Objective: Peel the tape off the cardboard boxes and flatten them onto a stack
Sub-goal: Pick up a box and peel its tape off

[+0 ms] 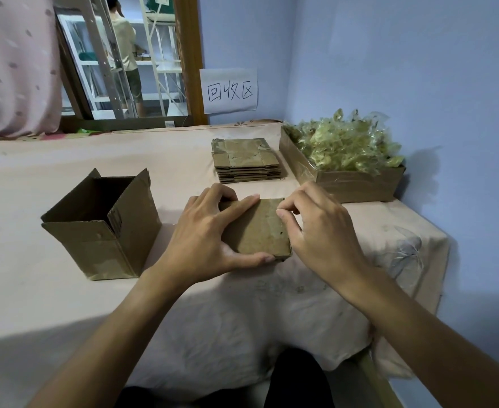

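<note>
On the table (36, 290), the left hand (204, 231) grips one closed box (257, 228); the right hand (321, 228) pinches its right edge. Nearby: one open box (107, 248), one flattened stack (243, 156), one tape-filled tray (357, 187).

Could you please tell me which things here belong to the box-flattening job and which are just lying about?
Job: small closed box, held by the left hand, the right hand pinching its edge; open box; flattened stack; carton of crumpled tape.
Lying about: mirror; pink cloth.
</note>
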